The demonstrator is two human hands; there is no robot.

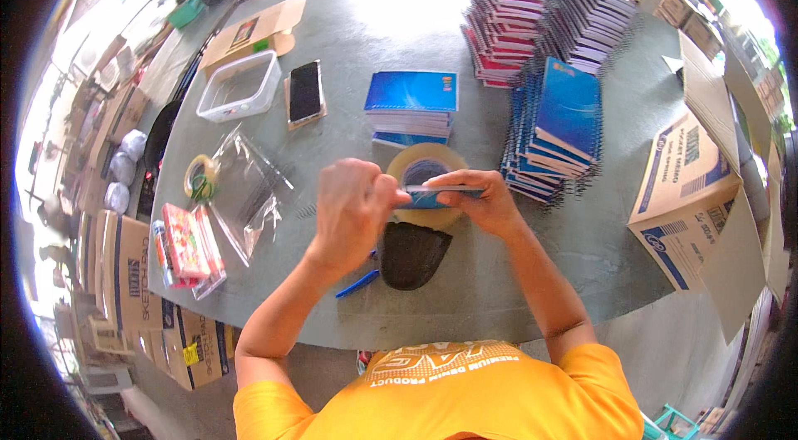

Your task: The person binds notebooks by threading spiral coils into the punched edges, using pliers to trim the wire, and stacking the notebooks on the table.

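Observation:
Over the table's middle, my right hand [489, 203] pinches a small blue notebook [428, 200], tilted so that mostly its edge shows. My left hand [356, 206], slightly blurred, has its fingers curled closed at the notebook's left end. Behind and beneath the notebook lies a large roll of clear tape [457, 159]. Beyond the roll stands a short stack of blue notebooks [411, 93]. A dark pad [416, 255] rests just below my hands, with a blue pen [358, 284] at its left.
Tall piles of spiral notebooks [559, 112] stand at the right and far right. An open carton [686, 199] sits on the right edge. Leftward are a plastic tub [241, 88], a phone [305, 91], clear film [248, 191], a small tape roll [200, 177] and a red packet [187, 242].

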